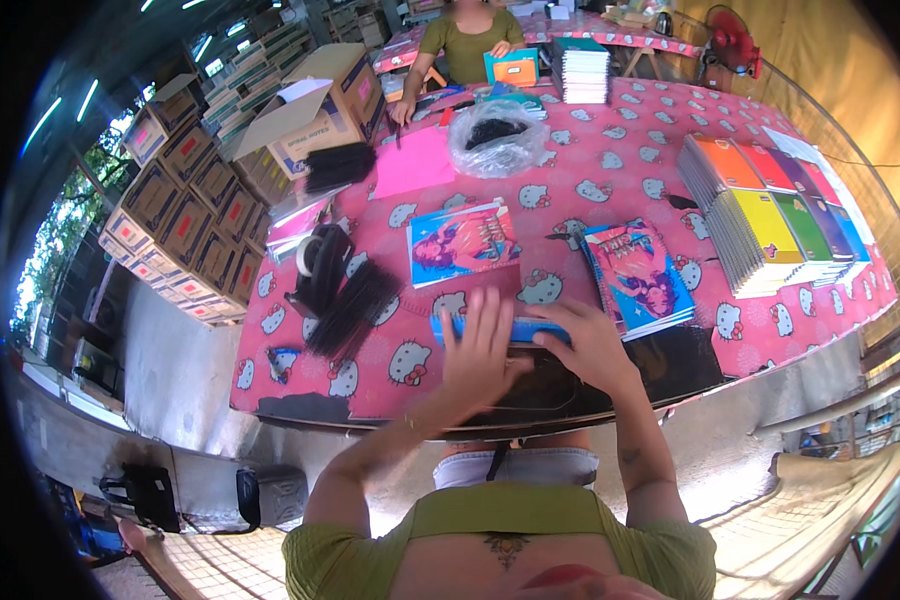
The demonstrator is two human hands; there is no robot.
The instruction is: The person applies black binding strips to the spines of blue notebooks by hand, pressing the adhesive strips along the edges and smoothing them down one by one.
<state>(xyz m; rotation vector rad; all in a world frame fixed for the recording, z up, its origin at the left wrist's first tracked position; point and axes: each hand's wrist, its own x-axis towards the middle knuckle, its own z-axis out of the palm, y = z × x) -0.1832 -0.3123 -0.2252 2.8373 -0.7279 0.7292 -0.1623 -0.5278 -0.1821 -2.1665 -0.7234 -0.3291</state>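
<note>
- Two hands on one blue book (532, 329), which shows edge-on at the near side of the centre pile (460, 243)
- Left hand (480, 348): fingers laid across the book, somewhat blurred; I cannot tell whether they pinch it
- Right hand (592, 345): clamped on the book's right end, thumb on the near side
- Step in hand, as I judge it: working along the book's edge; the next move calls for a steady right grip while the left fingers settle that edge evenly
- Left of the centre pile and a little nearer: one black bundle (355, 308), one dispenser (320, 268) just beside it
- Right of the centre pile: one right pile (638, 280) with like covers, its books too tight to count
- Well right of the centre pile: one coil stack (760, 222), two rows, seemingly four covers each
- Beyond the centre pile: one pink sheet (413, 165), one clear bag (525, 148), a second bundle (340, 168), one open carton (350, 100)
- Farthest beyond it: one co-worker (467, 58), one white-edged stack (582, 78), one fan (732, 42)
</note>
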